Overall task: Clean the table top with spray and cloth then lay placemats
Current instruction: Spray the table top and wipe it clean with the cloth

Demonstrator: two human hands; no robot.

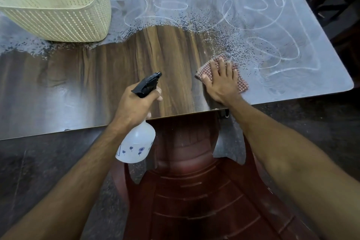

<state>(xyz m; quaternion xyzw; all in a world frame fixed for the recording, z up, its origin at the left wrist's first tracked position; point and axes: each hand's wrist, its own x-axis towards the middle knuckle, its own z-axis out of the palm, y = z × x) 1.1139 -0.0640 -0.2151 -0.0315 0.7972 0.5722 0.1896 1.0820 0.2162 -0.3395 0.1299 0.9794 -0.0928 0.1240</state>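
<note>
The wooden table top (120, 68) shows dark clean grain in its near middle, while its far and right parts carry grey dust with white swirl marks. My left hand (136, 106) grips the neck of a white spray bottle (137, 147) with a black trigger head (149, 84), held over the table's near edge, nozzle pointing away. My right hand (221, 82) presses flat, fingers spread, on a red-checked cloth (242, 84) lying at the border between the clean and dusty areas, near the front edge.
A cream perforated plastic basket (58, 4) stands on the table's far left. A dark red plastic chair (194, 181) is tucked under the near edge right below me. Dark speckled floor lies around, with dark furniture past the table's right edge.
</note>
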